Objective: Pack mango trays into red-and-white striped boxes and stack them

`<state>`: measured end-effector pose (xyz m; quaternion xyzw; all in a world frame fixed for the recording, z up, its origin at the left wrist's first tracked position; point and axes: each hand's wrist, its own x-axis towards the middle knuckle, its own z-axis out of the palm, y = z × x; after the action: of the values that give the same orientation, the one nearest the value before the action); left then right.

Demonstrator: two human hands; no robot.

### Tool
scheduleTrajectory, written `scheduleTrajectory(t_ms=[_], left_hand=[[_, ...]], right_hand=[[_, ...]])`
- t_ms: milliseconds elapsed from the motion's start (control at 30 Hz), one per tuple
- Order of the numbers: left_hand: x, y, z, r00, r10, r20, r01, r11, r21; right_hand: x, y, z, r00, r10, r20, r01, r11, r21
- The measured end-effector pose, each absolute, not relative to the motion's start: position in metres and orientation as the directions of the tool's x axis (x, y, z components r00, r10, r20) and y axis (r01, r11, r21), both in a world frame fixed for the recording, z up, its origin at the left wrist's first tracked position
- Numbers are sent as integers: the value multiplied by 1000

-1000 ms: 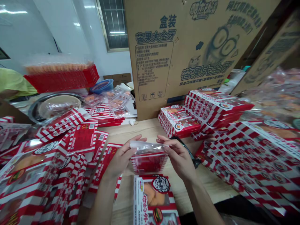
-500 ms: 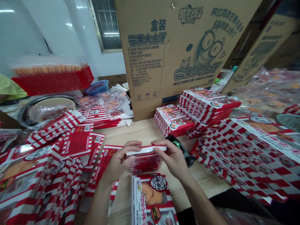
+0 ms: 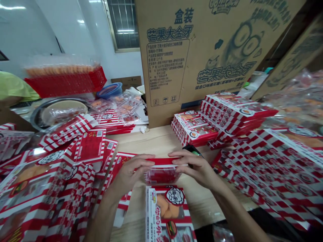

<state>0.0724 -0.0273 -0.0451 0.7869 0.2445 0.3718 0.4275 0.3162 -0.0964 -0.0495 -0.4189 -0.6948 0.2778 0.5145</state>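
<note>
Red plastic pack (image 3: 163, 175) sits low in the middle of the view. The left hand (image 3: 132, 173) and right hand (image 3: 195, 169) are close together, gripping it and pressing its top edge. A striped box (image 3: 168, 210) lies just below, on the wood table (image 3: 156, 141).

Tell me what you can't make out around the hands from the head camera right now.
Head view:
Red pack: its sides are covered by the left hand and right hand.
Black device: mostly hidden behind the right hand, so unidentifiable.
Flat printed box: lower end cut off by the bottom edge.
Clear bags: blurred, contents unclear.
Carton: small print too small to read.
</note>
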Motion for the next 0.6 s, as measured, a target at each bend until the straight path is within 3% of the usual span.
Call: scheduleTrajectory(t_ms=[133, 233, 333, 433, 600], left_hand=[[82, -36, -54, 506, 731, 458, 71, -565, 822], [87, -41, -59, 435, 764, 476, 35, -543, 839], [87, -43, -60, 413, 814, 409, 43, -466, 884], [86, -42, -62, 378, 847, 373, 77, -430, 899], [96, -40, -68, 350, 859, 374, 100, -431, 897]], right_hand=[[312, -106, -57, -112, 858, 502, 403, 501, -766], [317, -109, -63, -82, 904, 420, 313, 423, -851], [343, -113, -75, 221, 924, 310, 269, 248, -931], [382, -124, -93, 525, 821, 225, 326, 50, -944], [415, -147, -115, 478, 877, 37, 282, -113, -953]])
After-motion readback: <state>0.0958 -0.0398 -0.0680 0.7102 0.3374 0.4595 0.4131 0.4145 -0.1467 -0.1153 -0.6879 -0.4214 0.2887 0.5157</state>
